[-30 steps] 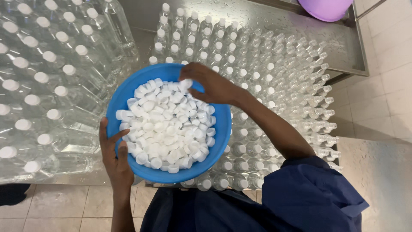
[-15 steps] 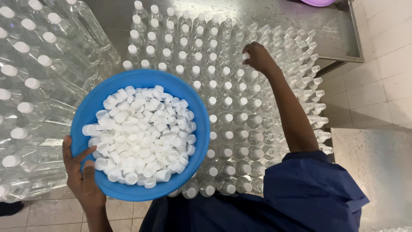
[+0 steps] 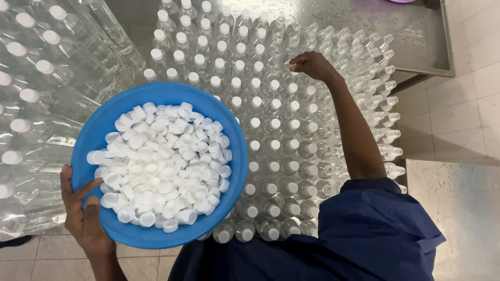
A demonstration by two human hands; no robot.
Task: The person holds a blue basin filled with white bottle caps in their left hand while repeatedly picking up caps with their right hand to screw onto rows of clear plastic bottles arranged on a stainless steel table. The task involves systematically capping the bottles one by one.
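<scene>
A steel worktop (image 3: 416, 36) stands over a pale tiled floor (image 3: 458, 114), and nearly all of it is taken up by a dense block of clear plastic bottles (image 3: 271, 135) standing upright. More clear bottles, capped and bundled in film (image 3: 36, 104), lie stacked at the left.

There is only the head view. A second ago the right hand (image 3: 311, 66) was dipped into the blue bowl (image 3: 104, 130) among the white caps (image 3: 161, 161); half a second ago it was already out over the bottles, and now it sits further back in the block, at the line where capped necks give way to open ones. To my eye that means a cap has been carried out and is being set on a neck there. The fingers are curled downward in a loose pinch over a bottle mouth; whether a cap is between them I cannot tell, as the knuckles hide the fingertips.

The bowl has shifted left and lower in the view. The left hand (image 3: 83, 213) holds it from beneath at its near-left rim, the thumb hooked over the edge and the fingers closed under it. The caps lie heaped in the bowl, well apart from the right hand, at about an arm's reach across the capped rows. The uncapped bottles (image 3: 364, 104) stand to the right of that hand and beyond it.
</scene>
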